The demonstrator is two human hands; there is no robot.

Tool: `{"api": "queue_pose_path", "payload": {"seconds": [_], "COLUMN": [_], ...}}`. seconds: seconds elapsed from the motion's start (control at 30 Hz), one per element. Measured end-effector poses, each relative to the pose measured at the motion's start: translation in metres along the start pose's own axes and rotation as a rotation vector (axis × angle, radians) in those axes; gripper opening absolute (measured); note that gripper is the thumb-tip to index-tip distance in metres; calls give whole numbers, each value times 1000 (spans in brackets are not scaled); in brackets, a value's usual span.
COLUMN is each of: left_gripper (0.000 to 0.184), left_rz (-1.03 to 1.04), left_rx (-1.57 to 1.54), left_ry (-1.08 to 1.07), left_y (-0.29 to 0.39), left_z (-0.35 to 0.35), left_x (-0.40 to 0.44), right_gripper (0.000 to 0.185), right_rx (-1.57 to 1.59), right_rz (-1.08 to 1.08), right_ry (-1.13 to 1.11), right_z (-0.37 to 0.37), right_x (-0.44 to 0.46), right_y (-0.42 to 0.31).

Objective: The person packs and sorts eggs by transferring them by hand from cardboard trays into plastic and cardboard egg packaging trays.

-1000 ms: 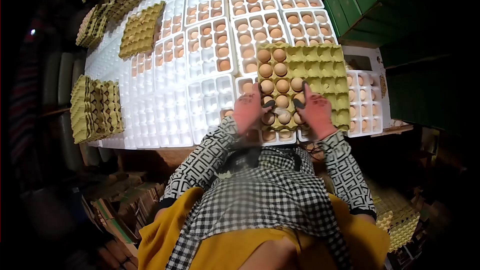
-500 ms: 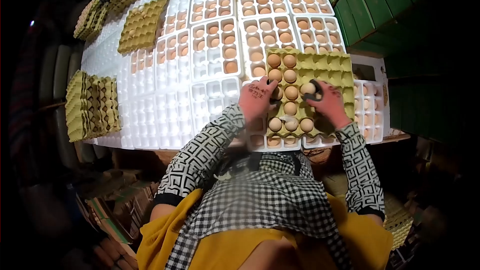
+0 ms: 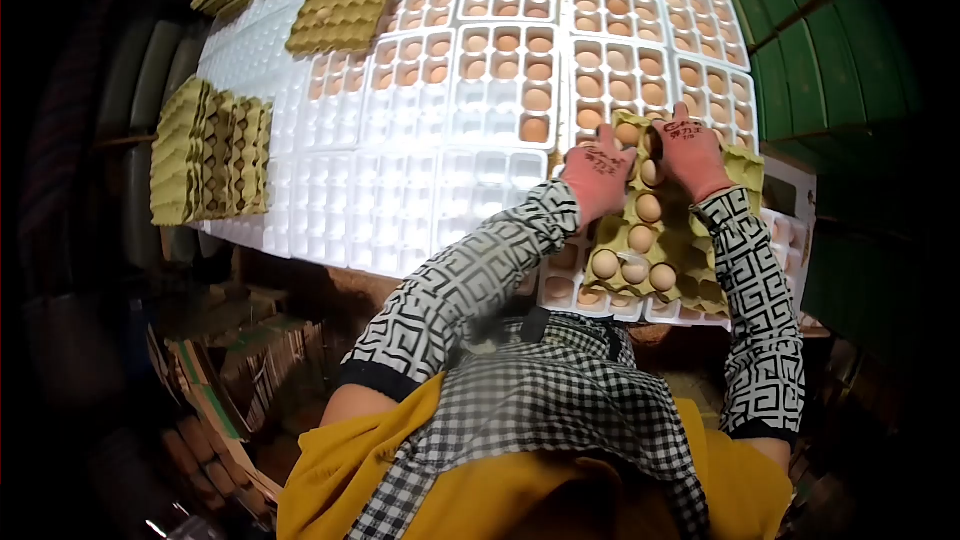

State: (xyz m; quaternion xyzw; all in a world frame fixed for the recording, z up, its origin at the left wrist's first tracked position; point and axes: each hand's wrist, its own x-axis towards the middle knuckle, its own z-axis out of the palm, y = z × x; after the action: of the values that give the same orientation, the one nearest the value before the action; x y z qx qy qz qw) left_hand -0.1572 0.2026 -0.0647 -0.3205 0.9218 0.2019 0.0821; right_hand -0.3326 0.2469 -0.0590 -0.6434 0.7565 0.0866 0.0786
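Pink-gloved left hand (image 3: 600, 178) and right hand (image 3: 692, 158) have moved from the middle of the yellow pulp egg tray (image 3: 687, 242) to its far end. Each has fingers bent at the brown eggs (image 3: 648, 208) there; whether either grips one, I cannot tell. The pulp egg tray lies over white egg trays (image 3: 380, 202) at the near edge of the table (image 3: 318, 276), toward its right corner; stacked pulp trays (image 3: 182, 162) stand at its left edge

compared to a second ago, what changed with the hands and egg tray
The left hand and right hand moved forward, towards the far end of the yellow egg tray; what they grip is unclear. The nearest row's three eggs and the tray stack at left stayed put.
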Motion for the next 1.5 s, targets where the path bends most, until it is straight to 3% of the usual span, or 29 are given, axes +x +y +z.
{"api": "queue_pose_path", "payload": {"seconds": [0.13, 0.23, 0.27, 0.3, 0.37, 0.43, 0.47, 0.5, 0.57, 0.63, 0.67, 0.7, 0.77, 0.8, 0.83, 0.9, 1.03, 1.1, 1.17, 1.23, 1.3, 1.4, 1.5], "left_gripper": [54, 57, 59, 61, 60, 57, 56, 55, 60, 66, 64, 62, 48, 33, 27, 27, 42, 42, 42, 44, 47, 53, 56], "left_rz": [43, 97, 113, 84, 39, -228, -298, -370, -420, -388, -347, -308, -446, -540, -516, -365, -10, -20, -54, -64, 4, 259, 396], "left_rx": [40, -33, -90, -299, -434, -599, -602, -607, -387, -308, -432, -560, -979, -1417, -1474, -1057, -261, -64, -108, -145, -282, -306, -43], "left_ry": [-70, -9, 30, 96, 486, 618, 625, 633, 302, 307, 395, 480, 662, 726, 851, 984, 640, 594, 681, 791, 774, 597, 542], "left_y": [-5, -17, -22, -30, -67, -124, -156, -180, -199, -201, -207, -214, -239, -229, -226, -237, -212, -209, -206, -200, -180, -115, -50], "left_z": [-11, -11, -14, -25, -10, -14, -10, -4, 1, -1, -3, -5, 10, -12, -15, 16, 36, 47, 42, 31, 22, 8, 8], "left_x": [10, 9, 8, -4, -25, -47, -54, -55, -52, -54, -56, -60, -66, -77, -85, -91, -99, -91, -87, -86, -78, -35, 21], "right_gripper": [27, 34, 39, 42, 45, 45, 41, 42, 45, 50, 52, 52, 52, 51, 49, 48, 47, 49, 56, 62, 62, 55, 45], "right_rx": [-256, -225, -75, 34, 617, 1266, 1331, 1232, 1344, 1271, 1060, 931, 549, 470, 498, 541, 411, 218, 440, 491, 450, 231, 709], "right_rz": [-116, -341, -269, -206, 27, 122, 143, 97, 128, 135, 166, 205, 279, 215, 168, 55, -100, -207, -138, 61, 526, 591, 477], "right_ry": [-49, -2, -33, 162, 186, 258, 307, 341, 295, 352, 361, 234, 66, 101, 256, 568, 355, 377, 420, 655, 440, -5, 405], "right_z": [21, -1, -13, -4, 8, -8, 0, 0, -21, 0, 1, 1, 0, 16, 27, 43, 60, 75, 51, 52, 4, 24, 49], "right_x": [34, 27, 22, 15, 10, 5, 11, 25, 52, 93, 107, 119, 124, 121, 114, 89, 19, 9, -4, -21, -38, -35, -55], "right_y": [8, 19, 23, 37, 50, 10, -16, -48, -125, -178, -200, -216, -242, -244, -243, -234, -223, -222, -209, -166, -114, -65, -24]}}
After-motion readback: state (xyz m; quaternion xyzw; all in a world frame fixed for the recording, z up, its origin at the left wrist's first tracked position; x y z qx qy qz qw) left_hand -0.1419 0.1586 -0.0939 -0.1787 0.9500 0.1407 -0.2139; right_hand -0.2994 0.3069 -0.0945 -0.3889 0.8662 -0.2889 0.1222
